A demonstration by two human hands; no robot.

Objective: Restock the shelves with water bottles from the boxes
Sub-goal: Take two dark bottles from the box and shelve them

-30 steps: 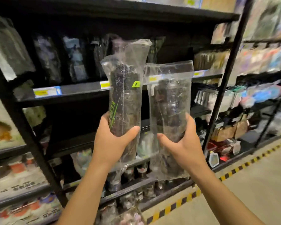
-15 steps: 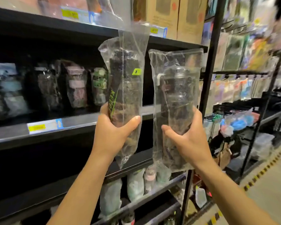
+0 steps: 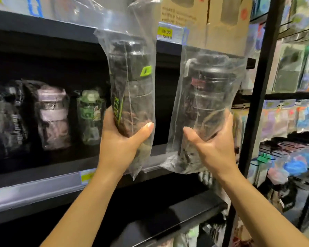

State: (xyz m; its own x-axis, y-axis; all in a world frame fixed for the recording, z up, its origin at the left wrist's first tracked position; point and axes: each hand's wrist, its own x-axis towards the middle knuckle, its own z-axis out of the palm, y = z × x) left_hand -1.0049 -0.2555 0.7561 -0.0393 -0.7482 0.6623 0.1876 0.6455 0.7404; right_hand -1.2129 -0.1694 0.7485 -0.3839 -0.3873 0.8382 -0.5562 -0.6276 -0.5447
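My left hand (image 3: pixel 120 145) grips the lower part of a dark water bottle with green lettering (image 3: pixel 130 90), sealed in a clear plastic bag. My right hand (image 3: pixel 215 148) holds a second bagged bottle, black-lidded with a clear body (image 3: pixel 207 97). Both bottles are upright and raised in front of the black shelf (image 3: pixel 43 182), level with its middle tier. On that tier, to the left, stand several bagged bottles, among them a pink one (image 3: pixel 52 116) and a green one (image 3: pixel 90 114).
Cardboard boxes (image 3: pixel 203 16) sit on the shelf above, behind a yellow price tag (image 3: pixel 166 33). A black upright post (image 3: pixel 257 97) divides this bay from racks of hanging goods on the right. The lower shelf (image 3: pixel 168 216) lies beneath my arms.
Both hands have lifted the bagged bottles higher and closer to the middle shelf tier. The view has tilted upward, bringing the top-shelf boxes nearer.
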